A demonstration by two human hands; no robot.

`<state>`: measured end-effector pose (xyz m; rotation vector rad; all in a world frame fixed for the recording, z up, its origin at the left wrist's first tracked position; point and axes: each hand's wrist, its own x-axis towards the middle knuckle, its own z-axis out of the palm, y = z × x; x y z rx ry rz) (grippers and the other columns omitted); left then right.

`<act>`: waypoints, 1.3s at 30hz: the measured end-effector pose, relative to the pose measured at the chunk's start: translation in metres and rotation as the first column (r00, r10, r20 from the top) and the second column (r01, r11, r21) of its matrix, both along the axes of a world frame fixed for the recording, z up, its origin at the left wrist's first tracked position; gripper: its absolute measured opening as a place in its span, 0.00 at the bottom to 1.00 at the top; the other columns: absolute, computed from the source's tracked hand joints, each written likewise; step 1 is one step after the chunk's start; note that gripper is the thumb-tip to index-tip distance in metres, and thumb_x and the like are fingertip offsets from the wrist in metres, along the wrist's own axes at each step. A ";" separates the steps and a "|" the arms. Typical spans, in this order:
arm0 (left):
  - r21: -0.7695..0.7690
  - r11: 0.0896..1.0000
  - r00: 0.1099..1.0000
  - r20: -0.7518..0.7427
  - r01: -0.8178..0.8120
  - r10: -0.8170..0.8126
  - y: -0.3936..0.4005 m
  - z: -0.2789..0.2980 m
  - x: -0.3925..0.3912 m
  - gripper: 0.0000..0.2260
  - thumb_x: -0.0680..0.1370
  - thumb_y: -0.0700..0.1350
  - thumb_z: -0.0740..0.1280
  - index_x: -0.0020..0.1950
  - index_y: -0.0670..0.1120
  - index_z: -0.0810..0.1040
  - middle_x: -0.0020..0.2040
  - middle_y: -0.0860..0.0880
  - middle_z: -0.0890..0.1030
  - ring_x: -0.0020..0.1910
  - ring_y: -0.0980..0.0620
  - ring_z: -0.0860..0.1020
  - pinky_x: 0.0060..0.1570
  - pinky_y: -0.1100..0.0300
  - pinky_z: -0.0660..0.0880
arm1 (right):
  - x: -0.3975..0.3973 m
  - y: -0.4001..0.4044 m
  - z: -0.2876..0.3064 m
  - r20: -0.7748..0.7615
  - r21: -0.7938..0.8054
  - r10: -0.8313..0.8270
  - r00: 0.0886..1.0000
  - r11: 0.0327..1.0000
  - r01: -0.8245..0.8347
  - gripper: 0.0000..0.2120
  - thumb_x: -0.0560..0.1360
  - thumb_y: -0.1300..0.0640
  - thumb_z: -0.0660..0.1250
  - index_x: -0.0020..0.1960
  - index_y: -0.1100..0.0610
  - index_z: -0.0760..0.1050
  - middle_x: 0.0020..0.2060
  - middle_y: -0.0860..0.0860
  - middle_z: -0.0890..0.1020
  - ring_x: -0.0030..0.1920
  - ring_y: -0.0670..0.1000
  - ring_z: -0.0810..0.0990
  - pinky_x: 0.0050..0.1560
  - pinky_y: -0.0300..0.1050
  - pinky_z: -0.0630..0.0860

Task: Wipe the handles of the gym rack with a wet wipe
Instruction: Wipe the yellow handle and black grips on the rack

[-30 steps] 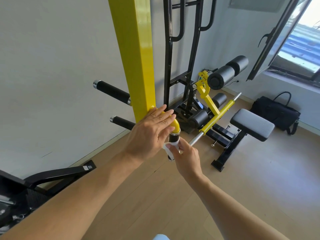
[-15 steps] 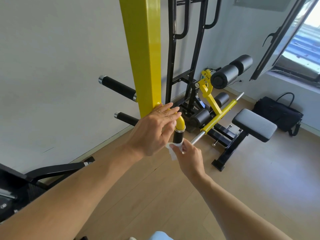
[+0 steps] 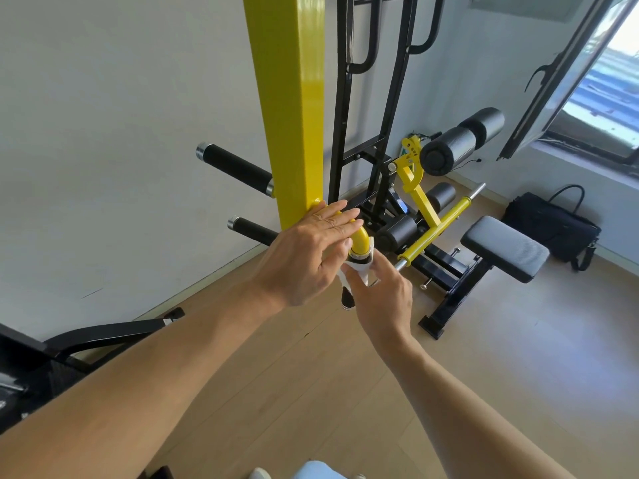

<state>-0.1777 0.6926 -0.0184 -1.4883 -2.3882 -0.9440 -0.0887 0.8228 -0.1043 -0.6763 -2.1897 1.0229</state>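
A yellow upright post point(image 3: 294, 108) of the gym rack carries a curved yellow arm point(image 3: 361, 240) that ends in a black handle point(image 3: 347, 299) pointing down. My right hand point(image 3: 380, 295) grips a white wet wipe point(image 3: 359, 269) wrapped around the top of that handle, just under its metal collar. My left hand point(image 3: 307, 250) rests flat with fingers spread on the yellow arm where it meets the post. Two more black handles stick out to the left of the post, an upper one point(image 3: 235, 169) and a lower one point(image 3: 254, 229).
A black rack frame point(image 3: 366, 98) stands behind the post. A yellow-and-black bench with foam rollers point(image 3: 463, 140) and a grey seat pad point(image 3: 505, 247) lies to the right. A black bag point(image 3: 553, 226) sits by the wall under an open window point(image 3: 567, 70). Black equipment point(image 3: 69, 344) lies lower left.
My right hand has slid the wipe up the handle to its metal collar, baring the handle's lower end. My left hand has stayed on the yellow arm.
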 end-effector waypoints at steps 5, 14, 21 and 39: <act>-0.005 1.000 1.000 0.006 0.004 -0.004 0.001 -0.002 -0.002 0.18 0.84 0.47 0.60 0.74 0.46 0.73 0.75 0.50 0.72 0.79 0.57 0.62 0.79 0.54 0.57 | 0.006 -0.001 -0.010 0.288 0.125 -0.027 0.957 0.992 -0.009 0.26 0.75 0.41 0.68 0.72 0.38 0.67 0.52 0.47 0.85 0.50 0.53 0.83 0.42 0.43 0.67; -0.002 1.000 1.000 0.008 -0.003 0.003 0.003 -0.004 -0.004 0.18 0.84 0.47 0.59 0.74 0.46 0.73 0.75 0.50 0.72 0.78 0.57 0.62 0.79 0.53 0.58 | -0.003 -0.003 -0.016 0.139 -0.058 0.052 0.989 0.997 -0.045 0.22 0.74 0.52 0.74 0.67 0.48 0.75 0.59 0.46 0.80 0.59 0.49 0.77 0.55 0.45 0.73; 0.000 1.000 1.000 0.005 0.002 -0.002 0.003 -0.004 -0.004 0.19 0.84 0.47 0.60 0.74 0.45 0.73 0.75 0.50 0.72 0.78 0.56 0.63 0.79 0.53 0.58 | -0.006 -0.004 0.009 -0.158 -0.141 -0.028 0.987 0.990 0.005 0.21 0.70 0.52 0.78 0.61 0.51 0.79 0.50 0.42 0.85 0.51 0.38 0.82 0.53 0.31 0.75; 0.009 1.000 1.000 0.002 0.009 -0.009 0.007 -0.002 -0.008 0.18 0.84 0.45 0.60 0.73 0.45 0.74 0.75 0.49 0.73 0.78 0.55 0.63 0.79 0.53 0.57 | -0.006 0.001 -0.024 0.060 -0.148 -0.004 0.998 0.989 0.013 0.13 0.73 0.45 0.72 0.57 0.45 0.81 0.40 0.44 0.85 0.44 0.51 0.83 0.45 0.48 0.79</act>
